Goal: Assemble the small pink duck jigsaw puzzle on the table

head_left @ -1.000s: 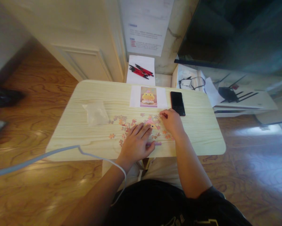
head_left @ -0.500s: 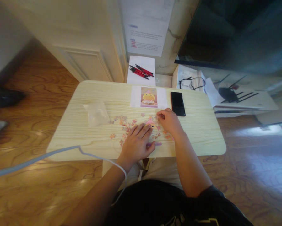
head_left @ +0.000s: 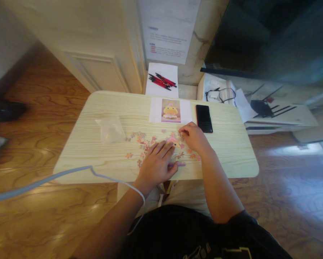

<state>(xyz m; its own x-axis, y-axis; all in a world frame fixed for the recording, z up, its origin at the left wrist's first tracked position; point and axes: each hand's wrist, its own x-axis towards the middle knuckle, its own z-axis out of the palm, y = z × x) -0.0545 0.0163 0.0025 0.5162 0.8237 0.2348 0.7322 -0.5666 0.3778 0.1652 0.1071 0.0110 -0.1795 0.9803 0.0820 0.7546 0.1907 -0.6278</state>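
Note:
My left hand point(head_left: 158, 162) lies flat over the jigsaw pieces, its fingers stretched out and the thumb apart. Under and beside its fingertips is a joined patch of puzzle point(head_left: 174, 142) in pink and yellow with a dark eye. My right hand point(head_left: 194, 138) is closed in a pinch at the patch's upper right, on what looks like a small puzzle piece, mostly covered by the fingers. Loose puzzle pieces point(head_left: 141, 136) are scattered left of the patch, and several orange ones to its right. A joined purple strip point(head_left: 181, 164) shows by my left thumb.
A printed picture point(head_left: 171, 111) of a yellow character lies at the table's back, with a black phone point(head_left: 204, 118) to its right. A clear plastic bag point(head_left: 111, 130) is on the left. Red pens point(head_left: 161, 82) rest on paper behind the table point(head_left: 231, 158). A pale cable point(head_left: 107, 176) crosses the lower left.
My right hand has shifted very slightly at the patch's upper right, still pinched. My left hand stays in place.

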